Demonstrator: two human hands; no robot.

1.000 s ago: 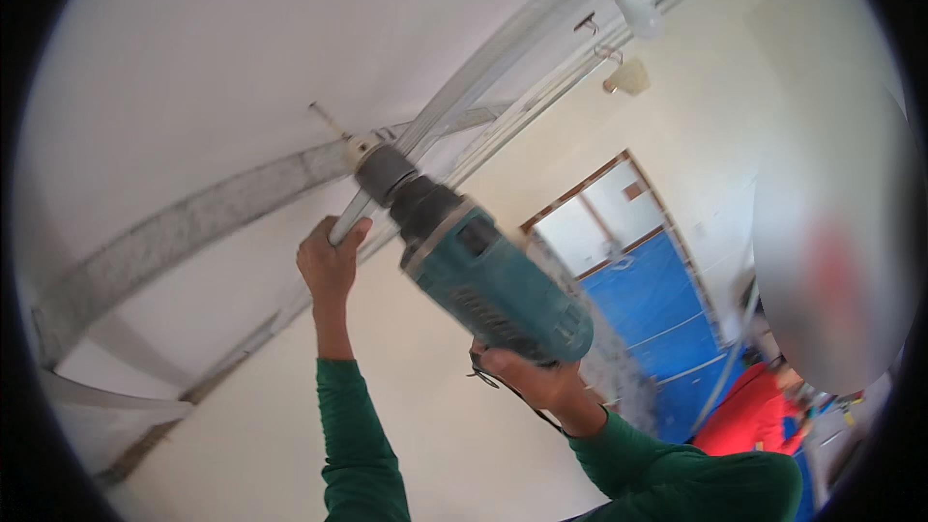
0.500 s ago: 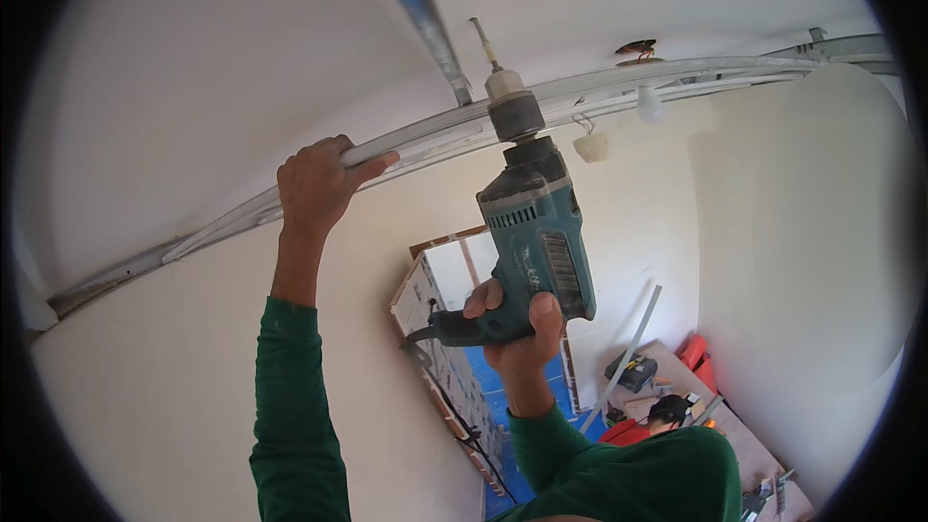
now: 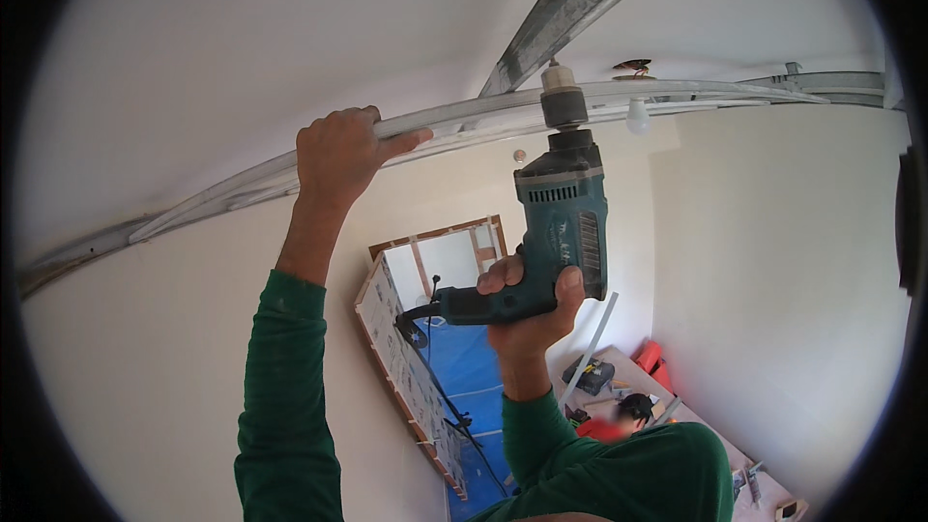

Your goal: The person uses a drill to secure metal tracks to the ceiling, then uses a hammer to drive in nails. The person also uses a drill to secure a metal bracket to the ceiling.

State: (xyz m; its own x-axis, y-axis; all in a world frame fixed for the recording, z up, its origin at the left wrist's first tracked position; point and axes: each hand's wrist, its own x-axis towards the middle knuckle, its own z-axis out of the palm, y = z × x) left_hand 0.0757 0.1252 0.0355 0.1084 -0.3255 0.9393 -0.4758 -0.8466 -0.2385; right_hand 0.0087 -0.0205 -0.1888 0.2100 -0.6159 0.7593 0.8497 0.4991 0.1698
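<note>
My left hand is closed round a long, thin metal strip that runs just under the ceiling. The thumb of that hand lies along the strip. Upright in my right hand is a teal and black corded power drill, my fingers wrapped round its handle. The drill's chuck points up beside the strip, close to a wider metal ceiling channel. Only a short stub of the bit shows above the chuck; whether it touches the metal, I cannot tell.
A light bulb hangs right of the drill, below a dark ceiling hole. Low on the right, a person in red is near a black toolbox and a red object. Blue sheeting covers the floor beyond the doorway.
The drill has shifted right in the view and its bit, earlier showing long, is now mostly out of sight. The ceiling channel looms larger. Both hands keep their hold.
</note>
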